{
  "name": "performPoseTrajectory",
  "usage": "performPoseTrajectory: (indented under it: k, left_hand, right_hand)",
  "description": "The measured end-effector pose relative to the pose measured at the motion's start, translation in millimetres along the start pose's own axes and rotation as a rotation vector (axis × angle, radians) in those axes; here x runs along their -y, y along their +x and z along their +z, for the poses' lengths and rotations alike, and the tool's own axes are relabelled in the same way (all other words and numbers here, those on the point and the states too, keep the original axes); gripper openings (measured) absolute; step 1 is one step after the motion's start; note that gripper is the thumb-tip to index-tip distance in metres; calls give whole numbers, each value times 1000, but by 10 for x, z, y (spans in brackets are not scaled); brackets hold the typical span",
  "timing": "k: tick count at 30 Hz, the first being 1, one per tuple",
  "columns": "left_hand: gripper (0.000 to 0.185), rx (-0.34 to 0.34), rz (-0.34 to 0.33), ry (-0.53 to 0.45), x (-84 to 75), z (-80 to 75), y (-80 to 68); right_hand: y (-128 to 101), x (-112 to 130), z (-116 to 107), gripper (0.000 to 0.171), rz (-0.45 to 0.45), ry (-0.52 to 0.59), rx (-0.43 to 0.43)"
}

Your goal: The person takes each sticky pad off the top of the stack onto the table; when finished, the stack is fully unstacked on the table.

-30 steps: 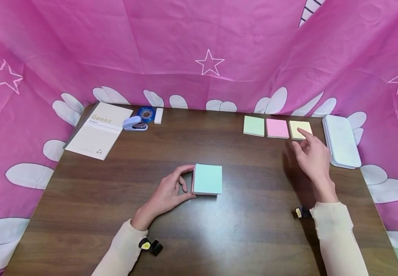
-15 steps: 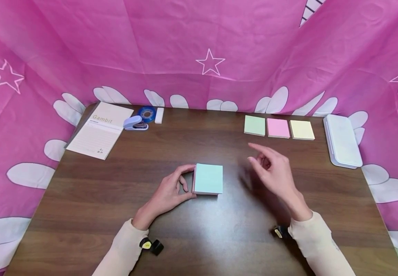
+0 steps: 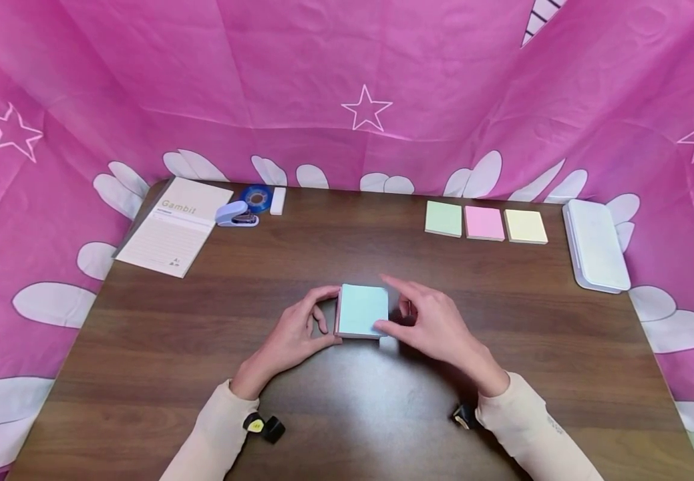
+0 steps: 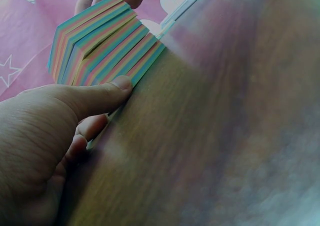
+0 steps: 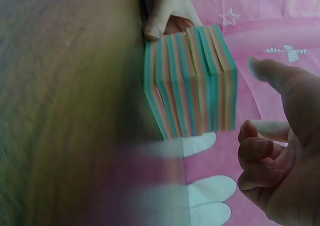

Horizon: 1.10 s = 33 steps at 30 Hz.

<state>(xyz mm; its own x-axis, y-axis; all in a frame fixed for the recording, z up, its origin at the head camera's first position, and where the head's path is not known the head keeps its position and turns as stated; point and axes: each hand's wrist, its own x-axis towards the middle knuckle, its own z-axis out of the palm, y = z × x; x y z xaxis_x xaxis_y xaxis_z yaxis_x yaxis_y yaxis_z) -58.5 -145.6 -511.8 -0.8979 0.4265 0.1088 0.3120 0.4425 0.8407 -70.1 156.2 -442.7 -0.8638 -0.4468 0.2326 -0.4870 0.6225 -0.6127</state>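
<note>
Resting between left hand point(image 3: 291, 336), gripping it, and loosely spread right hand point(image 3: 438, 327): the paper stack point(image 3: 361, 310).

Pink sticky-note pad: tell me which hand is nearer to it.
Right. The right hand is in front of the pink sticky-note pad, somewhat to its left; the left hand is farther left, holding the blue-topped sticky-note stack.

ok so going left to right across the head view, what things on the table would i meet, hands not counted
Notebook → stapler → blue tape roll → small white block → light-blue-topped stack → green pad → pink pad → yellow pad → white case
</note>
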Motion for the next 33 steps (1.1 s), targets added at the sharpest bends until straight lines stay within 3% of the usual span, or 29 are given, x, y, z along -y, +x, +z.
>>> performPoseTrajectory:
  k: [7,19,27,33]
  left_hand:
    - [92,-12,15,3,-16,-4,5]
    - [93,-8,0,12,-24,-2,3]
    - [92,-12,-12,13,-20,1,4]
    - [93,-11,-33,13,-28,1,2]
  right_hand:
    - [-13,65,160,98,45,-66,62]
    - [-28,57,234,95,50,-1,37]
    - [24,-44,31,93,50,80,19]
    - [82,-345,-192,90,92,96,-37]
